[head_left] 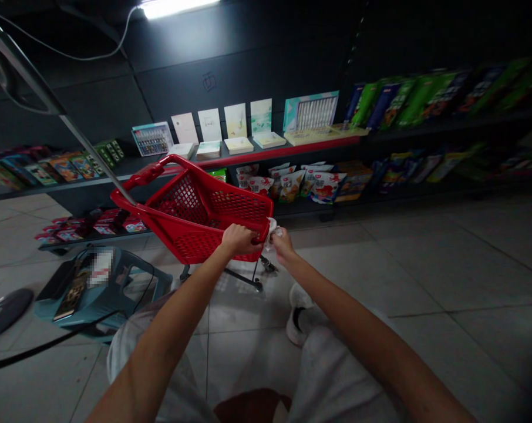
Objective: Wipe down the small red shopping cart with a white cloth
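A small red plastic shopping cart (195,244) with perforated sides stands on the floor in front of me, its handle toward the shelf on the left. My left hand (240,239) is closed over the near rim of the basket, close to its front corner. Against that front end my right hand (283,244) pinches a crumpled white cloth or tissue (272,230), which touches the red rim. The inside of the basket shows only in part, and no goods are visible in it.
A dark shelf (248,157) runs behind the cart with books, boxes and snack bags (327,185). At the left are a blue-grey plastic stool (129,282) with a phone on it, a black cable and a metal pole (90,147). Tiled floor (424,276) extends right.
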{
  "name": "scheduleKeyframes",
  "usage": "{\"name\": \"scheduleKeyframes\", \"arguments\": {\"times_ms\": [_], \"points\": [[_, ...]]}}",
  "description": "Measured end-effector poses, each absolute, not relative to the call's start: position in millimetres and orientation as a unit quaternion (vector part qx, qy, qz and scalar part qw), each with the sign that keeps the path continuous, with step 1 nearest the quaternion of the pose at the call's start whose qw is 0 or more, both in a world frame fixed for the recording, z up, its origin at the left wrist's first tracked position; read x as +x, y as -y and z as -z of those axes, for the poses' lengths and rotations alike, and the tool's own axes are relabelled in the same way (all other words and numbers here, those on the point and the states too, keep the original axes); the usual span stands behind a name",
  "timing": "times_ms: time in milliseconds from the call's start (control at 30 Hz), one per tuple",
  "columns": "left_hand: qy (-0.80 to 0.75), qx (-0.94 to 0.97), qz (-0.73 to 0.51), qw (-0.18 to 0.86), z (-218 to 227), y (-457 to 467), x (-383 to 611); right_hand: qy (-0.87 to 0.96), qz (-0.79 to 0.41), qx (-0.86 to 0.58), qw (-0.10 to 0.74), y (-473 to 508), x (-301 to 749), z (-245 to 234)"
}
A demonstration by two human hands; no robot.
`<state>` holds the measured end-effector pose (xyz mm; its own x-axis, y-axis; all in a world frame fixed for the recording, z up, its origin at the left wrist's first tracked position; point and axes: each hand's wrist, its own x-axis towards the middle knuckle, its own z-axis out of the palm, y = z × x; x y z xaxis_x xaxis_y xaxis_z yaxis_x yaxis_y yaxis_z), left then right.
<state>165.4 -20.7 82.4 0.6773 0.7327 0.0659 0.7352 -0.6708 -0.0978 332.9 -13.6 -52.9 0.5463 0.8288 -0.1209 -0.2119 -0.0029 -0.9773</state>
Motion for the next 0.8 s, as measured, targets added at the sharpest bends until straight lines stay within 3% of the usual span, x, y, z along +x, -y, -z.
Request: {"name": "scheduleKeyframes", "arguments": {"times_ms": [233, 800], "points": [[0.395, -0.917, -0.004, 0.062, -87, 23, 165, 0.252, -0.309, -0.599, 0.694, -36, 353, 24], [0.401, -0.914, 0.008, 0.06, -82, 22, 163, 0.349, -0.354, -0.631, 0.596, 22, 335, 49]]}}
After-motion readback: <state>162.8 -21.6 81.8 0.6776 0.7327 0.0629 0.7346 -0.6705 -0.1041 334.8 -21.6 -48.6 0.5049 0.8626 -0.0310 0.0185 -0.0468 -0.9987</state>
